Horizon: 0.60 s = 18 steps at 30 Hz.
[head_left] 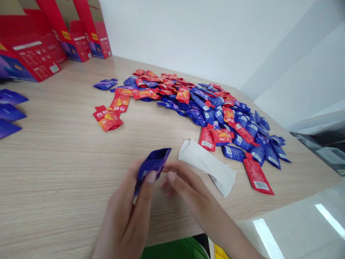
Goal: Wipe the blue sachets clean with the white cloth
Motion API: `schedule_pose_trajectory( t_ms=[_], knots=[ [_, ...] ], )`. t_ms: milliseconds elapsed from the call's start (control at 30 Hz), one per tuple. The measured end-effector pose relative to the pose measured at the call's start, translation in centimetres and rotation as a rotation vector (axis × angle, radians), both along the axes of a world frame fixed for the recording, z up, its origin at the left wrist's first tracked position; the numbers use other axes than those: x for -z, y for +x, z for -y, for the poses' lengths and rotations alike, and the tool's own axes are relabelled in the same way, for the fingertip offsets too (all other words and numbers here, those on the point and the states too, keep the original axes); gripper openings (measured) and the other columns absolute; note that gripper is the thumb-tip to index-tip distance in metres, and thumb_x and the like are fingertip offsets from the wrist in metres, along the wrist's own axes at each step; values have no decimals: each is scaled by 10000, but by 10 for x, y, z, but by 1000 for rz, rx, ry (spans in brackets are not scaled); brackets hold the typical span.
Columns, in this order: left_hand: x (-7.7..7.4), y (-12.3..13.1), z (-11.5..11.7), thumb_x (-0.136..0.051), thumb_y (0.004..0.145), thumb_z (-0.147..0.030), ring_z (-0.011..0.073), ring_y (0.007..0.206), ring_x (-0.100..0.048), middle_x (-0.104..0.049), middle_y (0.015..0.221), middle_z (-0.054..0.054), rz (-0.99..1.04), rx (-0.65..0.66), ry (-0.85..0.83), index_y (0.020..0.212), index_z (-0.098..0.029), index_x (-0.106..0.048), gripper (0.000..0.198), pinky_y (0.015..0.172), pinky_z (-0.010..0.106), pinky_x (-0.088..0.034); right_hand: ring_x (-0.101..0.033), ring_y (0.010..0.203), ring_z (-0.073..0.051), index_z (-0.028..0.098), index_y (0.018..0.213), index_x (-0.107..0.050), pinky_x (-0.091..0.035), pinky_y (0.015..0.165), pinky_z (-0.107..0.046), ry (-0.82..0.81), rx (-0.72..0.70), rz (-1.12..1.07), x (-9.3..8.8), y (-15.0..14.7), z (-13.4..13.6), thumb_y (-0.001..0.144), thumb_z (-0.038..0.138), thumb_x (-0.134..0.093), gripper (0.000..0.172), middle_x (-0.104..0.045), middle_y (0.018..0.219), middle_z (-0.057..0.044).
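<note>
In the middle foreground my left hand [129, 205] grips a dark blue-purple sachet [153, 165], its thumb pressed on the front face. Close to the sachet's right edge is my right hand [185, 183], fingers bent and thumb held apart from them; nothing shows between them. Whether its index fingertip touches the sachet is hard to tell. A folded white cloth [207, 163] lies just beyond the right hand. Farther back spreads a large heap of blue sachets [198, 117] and red sachets [183, 94].
Red and blue cartons [40, 54] stand at the back left against the white wall [183, 36]. Several blue sachets [10, 112] lie in a row at the left edge. One loose red sachet [258, 176] rests near the right edge of the wooden table [67, 172].
</note>
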<state>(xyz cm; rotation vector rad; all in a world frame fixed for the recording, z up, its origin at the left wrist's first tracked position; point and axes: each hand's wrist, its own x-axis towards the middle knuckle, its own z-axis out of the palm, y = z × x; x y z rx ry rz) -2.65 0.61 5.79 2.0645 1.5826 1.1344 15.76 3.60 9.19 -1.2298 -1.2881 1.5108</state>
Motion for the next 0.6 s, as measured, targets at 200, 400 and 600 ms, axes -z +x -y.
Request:
schedule_pose_trajectory(
  t_ms=[200, 400, 600],
  knots=[
    [10, 4, -9, -373, 1065, -303, 297, 1410, -614, -670, 1492, 61, 16, 48, -24, 1417, -311, -609, 424, 1092, 500, -601, -693, 950, -166, 271, 1197, -705, -554, 806, -265, -4, -5, -37, 1, -5, 0, 1022, 434, -688, 240, -742, 1044, -7],
    [-20, 18, -31, -378, 1080, -399, 164, 1003, -781, -791, 1221, 34, 163, 154, -358, 1353, -301, -580, 353, 812, 281, -657, -602, 555, -107, 230, 1123, -748, -461, 489, -200, -41, 59, 90, 2, 7, -15, 984, 495, -693, 304, -690, 721, 31],
    [-11, 15, -24, -404, 1067, -447, 203, 1144, -748, -760, 1292, 37, -5, 65, -249, 1402, -308, -498, 374, 915, 394, -660, -682, 552, -131, 197, 1049, -725, -531, 495, -208, -167, 83, -16, 5, 11, -19, 908, 524, -767, 358, -718, 696, 18]
  ],
)
